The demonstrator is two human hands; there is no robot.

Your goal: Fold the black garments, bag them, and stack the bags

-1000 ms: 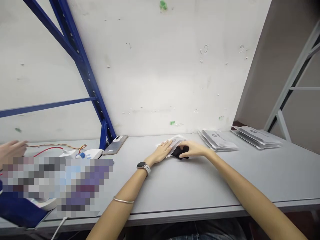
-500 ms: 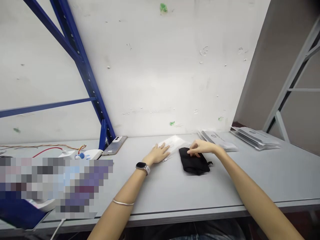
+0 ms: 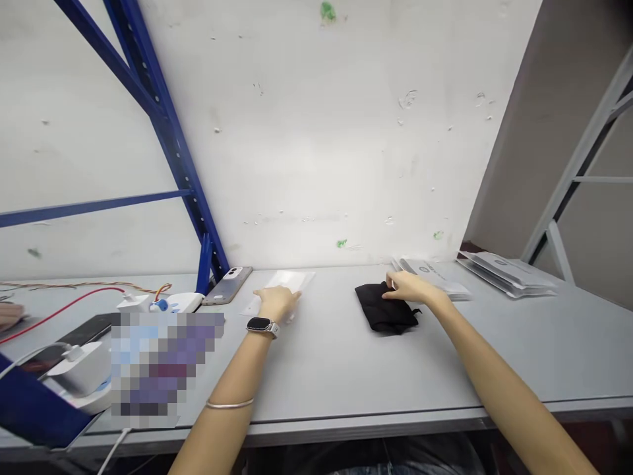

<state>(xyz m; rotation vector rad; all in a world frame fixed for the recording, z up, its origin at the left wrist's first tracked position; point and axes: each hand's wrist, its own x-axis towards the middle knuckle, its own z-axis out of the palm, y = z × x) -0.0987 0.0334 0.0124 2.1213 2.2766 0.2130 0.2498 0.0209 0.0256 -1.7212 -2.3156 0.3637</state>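
Note:
A clear plastic bag [image 3: 297,280] lies flat near the back of the table, left of the middle. My left hand [image 3: 277,302], with a watch at the wrist, rests over it with thumb and little finger spread; its middle fingertips are hidden. To the right is a black cloth pouch [image 3: 386,309], lying flat and a little crumpled, with a short cord at its right side. My right hand [image 3: 406,286] has thumb and fingers closed on the pouch's upper right edge.
Packets in clear sleeves [image 3: 438,280] lie behind my right hand, and another stack [image 3: 509,272] sits farther right. A phone [image 3: 227,287] lies by the blue rack post [image 3: 171,142]. Chargers [image 3: 82,366], cables and a blurred-out area fill the left. Another person's hand [image 3: 10,315] shows at the left edge.
My left hand has moved left, and the plastic bag has slid left with it, away from the pouch. My right hand has shifted slightly right along the pouch's upper edge.

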